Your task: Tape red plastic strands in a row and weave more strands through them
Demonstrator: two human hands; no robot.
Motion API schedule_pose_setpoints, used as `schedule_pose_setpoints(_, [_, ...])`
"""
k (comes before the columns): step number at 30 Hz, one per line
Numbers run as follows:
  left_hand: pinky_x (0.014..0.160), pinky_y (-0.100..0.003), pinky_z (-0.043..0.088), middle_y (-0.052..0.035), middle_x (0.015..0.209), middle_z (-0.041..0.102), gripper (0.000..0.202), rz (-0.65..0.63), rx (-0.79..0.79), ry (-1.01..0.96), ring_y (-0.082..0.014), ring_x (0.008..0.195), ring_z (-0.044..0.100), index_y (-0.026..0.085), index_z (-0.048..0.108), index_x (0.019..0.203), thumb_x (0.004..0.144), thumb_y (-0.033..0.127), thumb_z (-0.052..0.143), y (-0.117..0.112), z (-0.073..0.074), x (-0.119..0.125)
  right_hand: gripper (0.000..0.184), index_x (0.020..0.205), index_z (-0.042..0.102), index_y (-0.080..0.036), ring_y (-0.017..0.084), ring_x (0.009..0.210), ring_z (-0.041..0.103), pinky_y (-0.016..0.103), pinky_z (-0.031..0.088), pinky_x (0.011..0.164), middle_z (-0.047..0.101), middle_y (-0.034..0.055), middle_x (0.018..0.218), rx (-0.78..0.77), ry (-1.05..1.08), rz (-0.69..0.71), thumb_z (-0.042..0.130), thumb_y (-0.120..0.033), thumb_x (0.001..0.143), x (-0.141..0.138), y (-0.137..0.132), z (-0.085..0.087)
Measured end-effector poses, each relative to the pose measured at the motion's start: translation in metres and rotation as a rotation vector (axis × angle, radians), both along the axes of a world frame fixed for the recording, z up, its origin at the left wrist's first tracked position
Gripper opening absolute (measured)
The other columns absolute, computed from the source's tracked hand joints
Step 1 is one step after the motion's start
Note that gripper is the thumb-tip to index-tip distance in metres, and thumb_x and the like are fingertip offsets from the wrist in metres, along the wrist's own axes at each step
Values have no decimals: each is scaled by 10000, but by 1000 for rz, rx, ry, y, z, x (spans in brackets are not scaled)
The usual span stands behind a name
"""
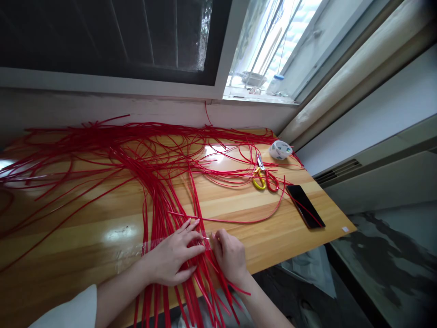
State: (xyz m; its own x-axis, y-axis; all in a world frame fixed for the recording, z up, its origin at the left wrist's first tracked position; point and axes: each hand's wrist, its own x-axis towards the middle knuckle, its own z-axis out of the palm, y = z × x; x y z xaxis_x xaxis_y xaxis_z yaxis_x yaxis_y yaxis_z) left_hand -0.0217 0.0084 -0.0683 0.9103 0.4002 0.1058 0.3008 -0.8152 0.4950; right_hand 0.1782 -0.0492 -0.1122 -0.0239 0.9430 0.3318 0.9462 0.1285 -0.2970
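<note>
Long thin red plastic strips (pixel 162 214) run toward me across the wooden table, side by side, and hang over its front edge. My left hand (pixel 174 257) lies on them with its fingers spread, pressing them against the table. A band of clear tape (pixel 131 256) crosses under that hand and sticks out to its left. Just right of the strips, my right hand (pixel 230 255) is closed in a pinch, thumb against bent fingers. A small pale glint shows at its fingertips, but what they hold is too small to make out. One loose strip (pixel 239 222) curves off rightward beyond both hands.
A thick tangle of red strips (pixel 136 132) stretches along the back of the wooden table (pixel 235 207). Scissors (pixel 262 173) with yellow and red handles lie at the right, near a tape roll (pixel 280 150). A black phone (pixel 305 206) rests by the right edge under a strip.
</note>
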Motion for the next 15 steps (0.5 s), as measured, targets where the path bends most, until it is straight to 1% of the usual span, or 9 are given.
schedule_pose_setpoints(5, [1097, -574, 133, -82, 1275, 483, 498, -31, -5, 20, -341, 1371, 88, 234, 530, 1175, 682, 172, 568, 1, -2, 0, 289, 705, 471, -186, 119, 509, 527, 227, 288, 526, 561, 1, 551, -7, 25, 5, 333, -285, 939, 0, -1, 3])
schedule_pose_setpoints(9, [1092, -568, 168, -75, 1273, 497, 470, -16, 41, 18, -335, 1372, 92, 241, 546, 1155, 693, 159, 567, 0, -6, 0, 293, 697, 471, -186, 119, 507, 523, 224, 291, 525, 559, 2, 549, -8, 46, 7, 338, -288, 937, -1, -1, 5])
schedule_pose_setpoints(12, [1079, -550, 229, -94, 1270, 519, 411, -5, 144, -18, -321, 1366, 142, 219, 554, 1150, 745, 151, 544, -4, -13, 0, 284, 699, 475, -184, 122, 516, 529, 225, 294, 529, 563, 3, 555, -10, 70, 10, 347, -281, 934, 0, -1, 5])
schedule_pose_setpoints(15, [1055, -507, 309, -134, 1272, 534, 383, 5, 297, -56, -292, 1342, 242, 162, 528, 1189, 810, 136, 483, -10, -24, 0, 266, 706, 481, -182, 126, 525, 534, 229, 298, 534, 568, 4, 566, -9, 84, 11, 360, -266, 927, 1, -2, 3])
